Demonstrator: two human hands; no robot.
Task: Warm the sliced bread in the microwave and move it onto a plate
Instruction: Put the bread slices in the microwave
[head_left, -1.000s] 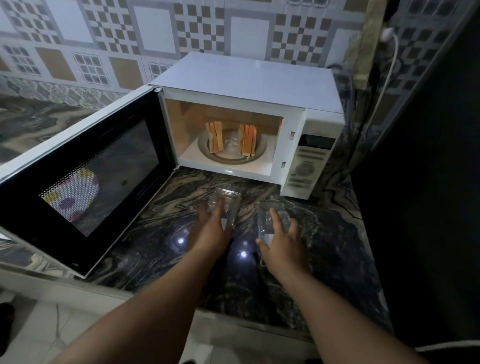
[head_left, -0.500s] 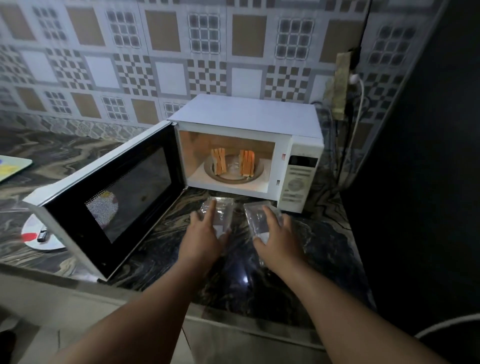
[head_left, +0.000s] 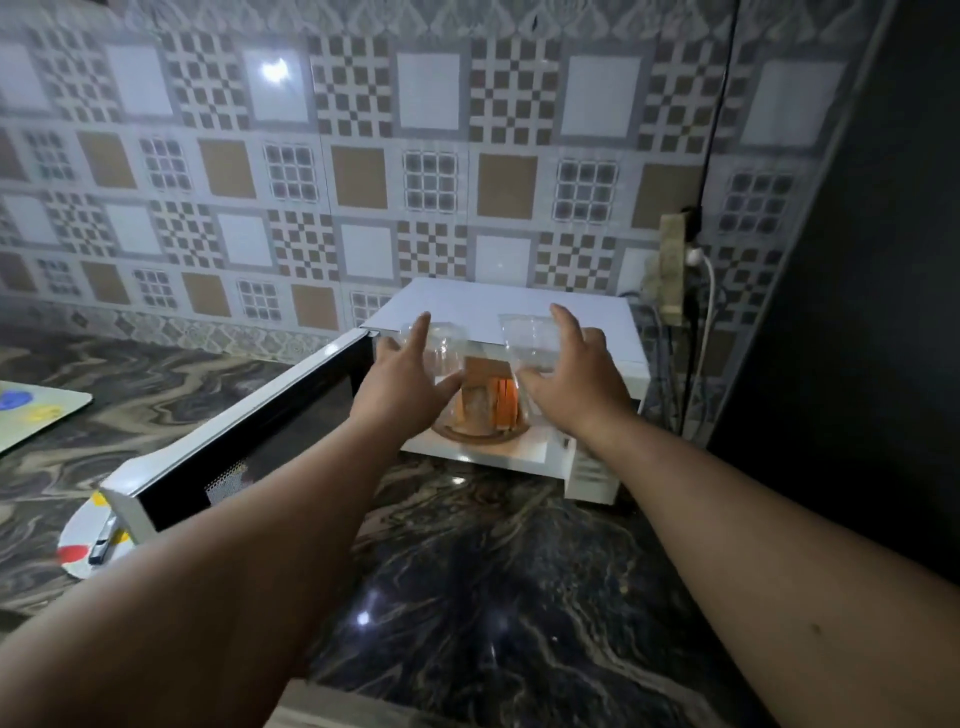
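The bread slices (head_left: 491, 405) stand upright on the microwave (head_left: 519, 322) turntable, straight ahead between both hands, each pinching a clear plastic piece (head_left: 535, 340), the right hand (head_left: 571, 384) slightly nearer than the left hand (head_left: 402, 387).

Your left hand (head_left: 402, 387): holds a clear bag (head_left: 439, 348), raised before the microwave (head_left: 519, 332).
Your right hand (head_left: 569, 382): holds a second bag (head_left: 530, 340).
Bread (head_left: 491, 400): upright on the turntable (head_left: 472, 435), at 12 o'clock.
Door (head_left: 244, 452): open toward 9 o'clock.
Plate (head_left: 91, 540): at 8 o'clock.
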